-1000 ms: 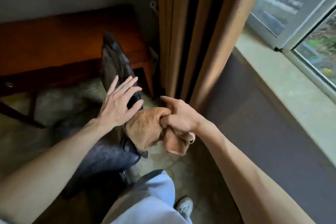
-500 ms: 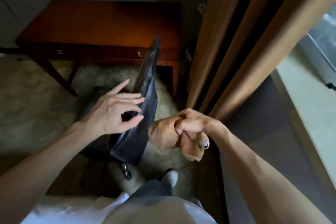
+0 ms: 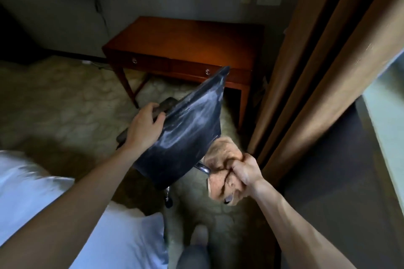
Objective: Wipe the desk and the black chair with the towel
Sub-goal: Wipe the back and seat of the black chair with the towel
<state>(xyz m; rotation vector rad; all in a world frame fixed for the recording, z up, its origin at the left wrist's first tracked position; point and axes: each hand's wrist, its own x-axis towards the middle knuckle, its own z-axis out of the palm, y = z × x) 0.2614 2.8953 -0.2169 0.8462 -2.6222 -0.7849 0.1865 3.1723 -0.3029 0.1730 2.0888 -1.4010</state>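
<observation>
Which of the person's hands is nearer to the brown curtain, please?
Right. The right hand, gripping the towel, is just beside the curtain; the left hand holds the black chair farther left.

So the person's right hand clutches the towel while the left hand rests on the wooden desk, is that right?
Not quite. The left hand is not on the desk; it grips the black chair, which stands in front of the desk. The right hand does clutch the towel. The head view shows this.
</observation>
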